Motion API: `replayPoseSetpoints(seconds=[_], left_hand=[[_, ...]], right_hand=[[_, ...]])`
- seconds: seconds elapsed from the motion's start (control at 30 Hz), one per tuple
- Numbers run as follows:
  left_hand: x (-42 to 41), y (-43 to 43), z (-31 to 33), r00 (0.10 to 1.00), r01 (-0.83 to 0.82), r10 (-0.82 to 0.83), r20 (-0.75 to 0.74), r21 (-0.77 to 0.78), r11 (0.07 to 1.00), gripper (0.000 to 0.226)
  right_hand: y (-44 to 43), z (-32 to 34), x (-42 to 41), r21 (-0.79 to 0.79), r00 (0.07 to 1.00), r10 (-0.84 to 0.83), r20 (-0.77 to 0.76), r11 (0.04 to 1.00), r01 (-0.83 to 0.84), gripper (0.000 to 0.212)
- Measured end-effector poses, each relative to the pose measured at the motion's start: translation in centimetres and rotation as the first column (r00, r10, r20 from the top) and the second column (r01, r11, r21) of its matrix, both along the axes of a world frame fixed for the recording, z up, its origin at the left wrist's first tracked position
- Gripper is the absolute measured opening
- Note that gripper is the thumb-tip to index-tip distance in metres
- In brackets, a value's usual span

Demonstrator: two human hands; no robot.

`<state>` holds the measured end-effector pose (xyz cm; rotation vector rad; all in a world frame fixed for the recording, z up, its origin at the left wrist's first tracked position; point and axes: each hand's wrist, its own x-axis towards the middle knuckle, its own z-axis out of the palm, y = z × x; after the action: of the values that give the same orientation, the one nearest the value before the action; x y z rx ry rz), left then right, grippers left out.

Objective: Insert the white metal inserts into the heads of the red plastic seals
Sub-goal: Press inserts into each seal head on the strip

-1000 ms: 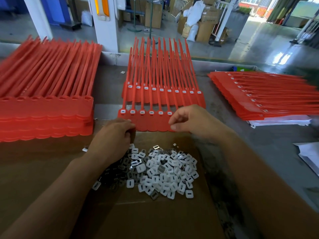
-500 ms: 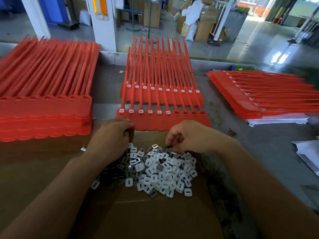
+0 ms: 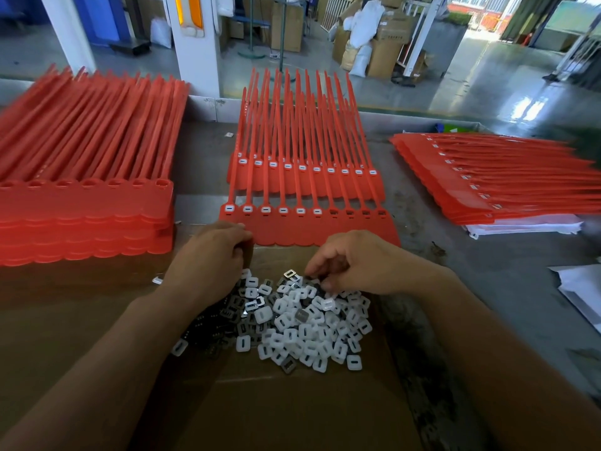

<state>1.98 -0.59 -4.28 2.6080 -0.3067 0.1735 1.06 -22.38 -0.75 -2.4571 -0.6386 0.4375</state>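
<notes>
A strip of joined red seals [image 3: 325,229] lies just beyond the cardboard. White inserts sit in its left heads, and the heads at its right end [image 3: 357,212] show dark empty slots. A pile of white metal inserts [image 3: 302,323] lies on the cardboard in front of it. My left hand [image 3: 208,262] has its fingers curled at the strip's near-left corner and pinches its edge. My right hand [image 3: 361,262] hovers over the far edge of the pile, fingertips curled down and pinching an insert there.
A second strip of seals with inserts [image 3: 305,183] lies behind the first. A tall stack of seals with empty heads [image 3: 84,216] stands at the left. A fanned stack [image 3: 487,190] lies at the right on white paper. Brown cardboard [image 3: 292,411] covers the near table.
My right hand has drawn back from the strip's heads to the far edge of the insert pile and curled its fingers into it. My left hand has stayed at the strip's corner.
</notes>
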Motion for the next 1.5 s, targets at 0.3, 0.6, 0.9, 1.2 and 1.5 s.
replayPoseSetpoints(seconds=[0.3,0.6,0.9,1.2,1.5], left_hand=[[0.0,0.1,-0.1,1.0,0.004,-0.004,0.003,0.002,1.0,0.038],[0.0,0.1,-0.1,1.0,0.0,0.0,0.006,0.005,1.0,0.038],[0.1,0.1,-0.2,1.0,-0.002,0.002,0.006,-0.015,1.0,0.037],[0.0,0.1,0.0,1.0,-0.005,0.005,-0.011,-0.016,1.0,0.038],[0.0,0.1,0.0,1.0,-0.003,0.003,-0.017,-0.011,1.0,0.038]], right_hand=[[1.0,0.0,-0.3,-0.092,0.997,0.012,0.079,0.996,-0.005,0.016],[0.2,0.0,0.2,0.146,0.974,-0.213,0.073,0.969,0.201,0.024],[-1.7,-0.4,3.4,0.21,0.883,-0.446,0.149,0.887,0.412,0.014],[-1.6,-1.7,7.1,0.252,0.787,-0.607,0.113,0.783,0.568,0.014],[-1.1,-2.1,7.7,0.13,0.789,-0.594,0.159,0.804,0.58,0.016]])
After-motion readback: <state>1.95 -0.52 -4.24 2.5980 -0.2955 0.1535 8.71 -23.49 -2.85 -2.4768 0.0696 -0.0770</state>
